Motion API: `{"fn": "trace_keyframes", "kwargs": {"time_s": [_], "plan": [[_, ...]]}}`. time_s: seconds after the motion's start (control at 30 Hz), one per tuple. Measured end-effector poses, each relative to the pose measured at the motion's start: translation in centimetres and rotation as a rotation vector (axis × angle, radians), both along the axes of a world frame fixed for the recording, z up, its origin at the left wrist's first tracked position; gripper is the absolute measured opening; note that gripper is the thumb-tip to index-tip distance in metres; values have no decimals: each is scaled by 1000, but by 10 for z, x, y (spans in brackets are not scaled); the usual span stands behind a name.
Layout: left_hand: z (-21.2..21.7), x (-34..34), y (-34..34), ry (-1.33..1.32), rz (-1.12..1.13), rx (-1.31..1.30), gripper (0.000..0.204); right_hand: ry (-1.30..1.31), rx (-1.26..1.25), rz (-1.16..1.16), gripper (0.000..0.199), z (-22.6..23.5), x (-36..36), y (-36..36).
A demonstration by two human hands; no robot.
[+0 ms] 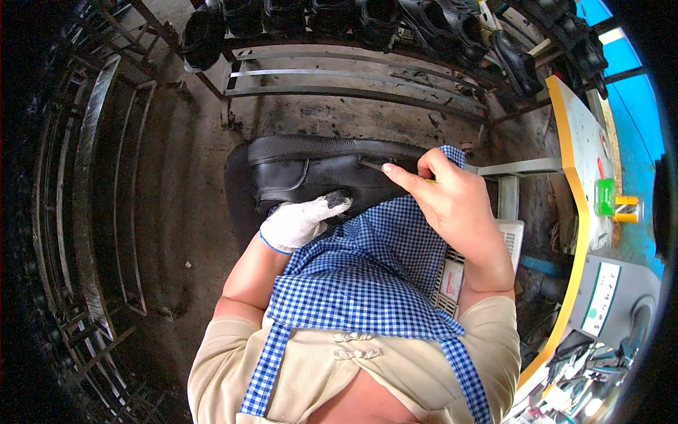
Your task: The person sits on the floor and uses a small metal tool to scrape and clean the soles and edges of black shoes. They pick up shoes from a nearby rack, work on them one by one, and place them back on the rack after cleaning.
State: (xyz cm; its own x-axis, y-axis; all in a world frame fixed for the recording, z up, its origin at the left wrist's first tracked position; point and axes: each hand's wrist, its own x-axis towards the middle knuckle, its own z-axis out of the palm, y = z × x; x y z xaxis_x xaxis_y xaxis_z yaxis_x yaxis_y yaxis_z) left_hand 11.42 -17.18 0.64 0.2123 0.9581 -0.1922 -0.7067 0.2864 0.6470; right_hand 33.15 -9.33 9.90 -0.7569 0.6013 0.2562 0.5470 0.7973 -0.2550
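Note:
A black leather shoe [279,174] lies on its side across my lap, its thick sole edge facing away from me. My left hand [296,222] wears a white knit glove with a blackened thumb tip. It grips the shoe's near side, the fingers hidden beneath. My bare right hand [455,201] is closed on a thin metal tool [371,165], which points left. The tool's tip meets the shoe's upper just below the sole edge. Most of its handle is hidden in my fist, so its exact kind cannot be told. A blue checked apron [353,297] covers my lap.
Ahead, a metal rack [353,92] carries a row of black shoes [378,21]. Another metal frame [95,198] stands at left. To my right is a yellow-edged workbench [575,134], with a green container [604,196] and a grey machine housing [607,300] beside it.

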Motion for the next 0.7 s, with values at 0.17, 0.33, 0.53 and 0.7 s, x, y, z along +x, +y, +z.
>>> {"fn": "trace_keyframes", "kwargs": {"time_s": [0.17, 0.33, 0.53, 0.7], "plan": [[0, 0, -1, 53, 33, -73, 57, -32, 56, -31, 45, -11, -2, 0], [-21, 0, -8, 111, 88, -160, 53, 56, -57, 17, 45, -10, 0, 4], [-16, -4, -7, 430, 29, 316, 47, 72, -33, -73, 42, -18, -5, 0], [2, -1, -4, 322, 1, 102, 44, 292, -170, -90, 39, -23, -8, 5]]}}
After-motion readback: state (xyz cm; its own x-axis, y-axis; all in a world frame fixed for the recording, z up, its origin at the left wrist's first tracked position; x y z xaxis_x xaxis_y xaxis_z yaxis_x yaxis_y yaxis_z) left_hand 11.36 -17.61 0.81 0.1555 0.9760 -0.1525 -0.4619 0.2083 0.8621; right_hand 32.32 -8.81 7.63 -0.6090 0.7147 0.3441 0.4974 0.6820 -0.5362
